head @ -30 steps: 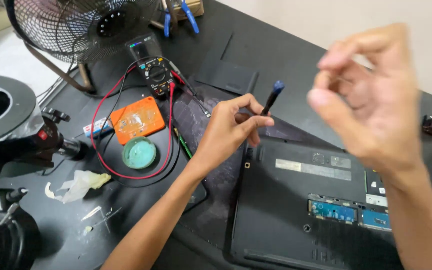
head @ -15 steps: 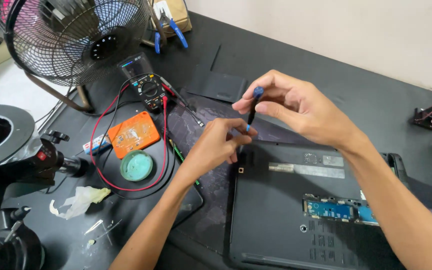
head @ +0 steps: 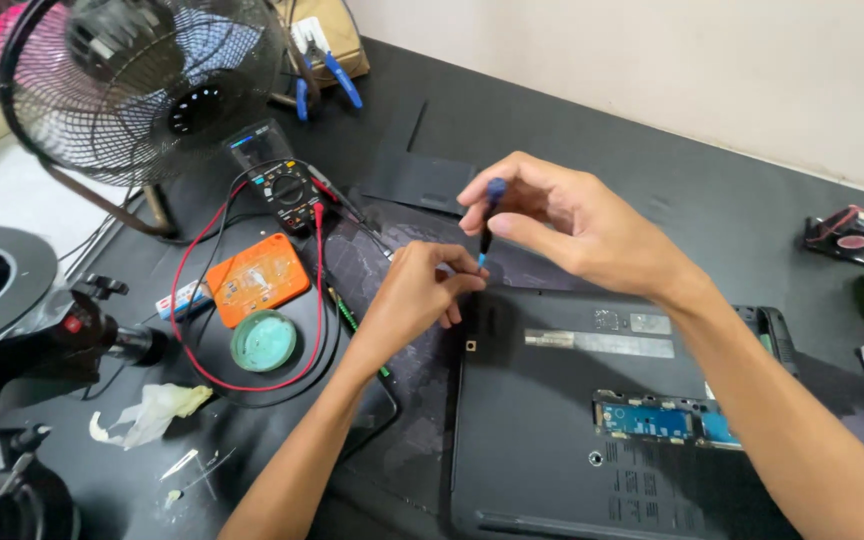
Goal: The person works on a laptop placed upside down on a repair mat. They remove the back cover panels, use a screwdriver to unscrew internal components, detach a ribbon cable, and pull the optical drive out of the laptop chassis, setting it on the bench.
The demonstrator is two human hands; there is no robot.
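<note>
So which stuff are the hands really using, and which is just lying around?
In use:
- right hand holding the small screwdriver
- left hand at its tip
- upturned laptop

Lying about:
- multimeter
- orange case
- green round tin
- fan
- blue-handled pliers

We've got a small screwdriver (head: 487, 225), black shaft with blue cap and blue tip, standing near upright, tip down just above the laptop's (head: 592, 420) top-left corner. Laptop is black, flipped bottom-up on the dark bench, one panel off near its right side with a blue circuit board showing.
</note>
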